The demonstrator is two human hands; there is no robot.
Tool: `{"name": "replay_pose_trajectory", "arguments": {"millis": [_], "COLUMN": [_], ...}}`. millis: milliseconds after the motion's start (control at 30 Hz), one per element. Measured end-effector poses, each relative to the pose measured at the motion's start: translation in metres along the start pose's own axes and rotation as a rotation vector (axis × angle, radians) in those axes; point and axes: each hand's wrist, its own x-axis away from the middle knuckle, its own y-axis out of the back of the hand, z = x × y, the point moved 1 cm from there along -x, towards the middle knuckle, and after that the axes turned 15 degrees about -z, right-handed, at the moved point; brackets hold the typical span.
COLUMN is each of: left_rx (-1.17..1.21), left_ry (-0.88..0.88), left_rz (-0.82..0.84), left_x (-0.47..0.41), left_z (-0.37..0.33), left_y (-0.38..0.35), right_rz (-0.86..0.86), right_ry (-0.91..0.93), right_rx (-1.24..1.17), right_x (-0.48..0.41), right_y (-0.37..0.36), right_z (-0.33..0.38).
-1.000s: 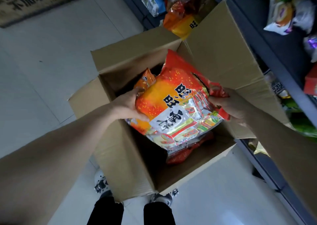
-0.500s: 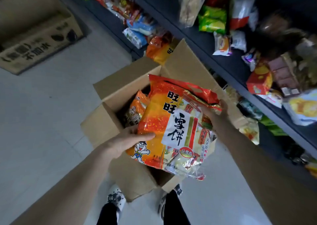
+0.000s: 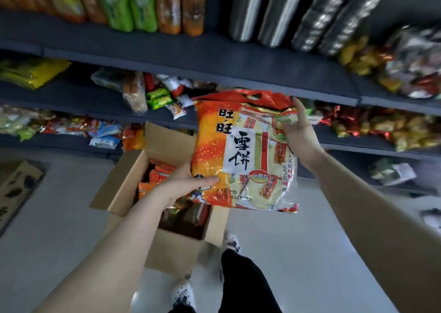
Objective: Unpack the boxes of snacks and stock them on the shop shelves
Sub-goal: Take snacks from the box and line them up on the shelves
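I hold a large orange and red bag of rice crackers [image 3: 241, 150] upright in the air, in front of the dark shelves [image 3: 214, 57]. My left hand [image 3: 188, 184] grips its lower left corner, thumb across the front. My right hand [image 3: 296, 124] grips its upper right edge near the red handle strip. Below and left of the bag, an open cardboard box [image 3: 167, 253] stands on the floor with more orange snack bags [image 3: 157, 176] inside.
The shelves carry many mixed snack packs: green and orange tubes on top [image 3: 143, 5], silver packs [image 3: 286, 14] to their right, loose sweets at the right [image 3: 381, 126]. A flattened carton [image 3: 16, 188] lies on the floor at the left. My shoes and legs stand beside the box.
I have lifted the bag out of the box and up to shelf height. My view has swung up from the box to face the shelves.
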Motion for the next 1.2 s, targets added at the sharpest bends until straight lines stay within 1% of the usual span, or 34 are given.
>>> {"name": "replay_pose_trajectory", "arguments": {"millis": [100,267,433,500,600,633,667,767,867,933,1100,1200], "left_rx": [-0.044,-0.129,-0.233,-0.257,-0.208,-0.194,-0.195,-0.224,-0.248,-0.271,-0.349,-0.410], "left_ry": [-0.152,-0.377,-0.500,-0.546,-0.559,-0.571,-0.589,-0.683,-0.764,-0.801,-0.905,-1.008], "left_rz": [0.099,0.218,0.378,0.416,0.519,0.532,0.530,0.501,0.464,0.456,0.388,0.330], "left_x": [0.003,0.010,0.015,0.022,0.034,0.035,0.035,0.040,0.041,0.032,0.001,-0.023], "left_z": [-0.061,-0.152,-0.227,-0.256,-0.295,-0.306,-0.317,-0.351,-0.387,-0.411,-0.476,-0.523], "left_y": [-0.039,-0.124,-0.229,-0.279,-0.361,-0.388,-0.415,-0.485,-0.539,-0.567,-0.631,-0.670], "right_rz": [-0.124,-0.403,-0.593,-0.670,-0.768,-0.778,-0.783,-0.796,-0.817,-0.844,-0.883,-0.908], "right_ry": [0.058,0.060,0.070,0.026,-0.127,-0.160,-0.176,-0.146,-0.126,-0.098,-0.017,0.008], "right_rx": [0.033,0.027,0.028,-0.024,-0.223,-0.254,-0.250,-0.225,-0.302,-0.359,-0.415,-0.438], "right_x": [0.021,0.026,0.019,0.009,-0.013,-0.019,-0.025,-0.048,-0.079,-0.106,-0.177,-0.224], "right_y": [0.084,0.211,0.331,0.384,0.468,0.495,0.520,0.587,0.641,0.670,0.726,0.759], "right_z": [0.012,-0.011,-0.036,-0.051,-0.079,-0.086,-0.092,-0.106,-0.116,-0.119,-0.120,-0.118]}}
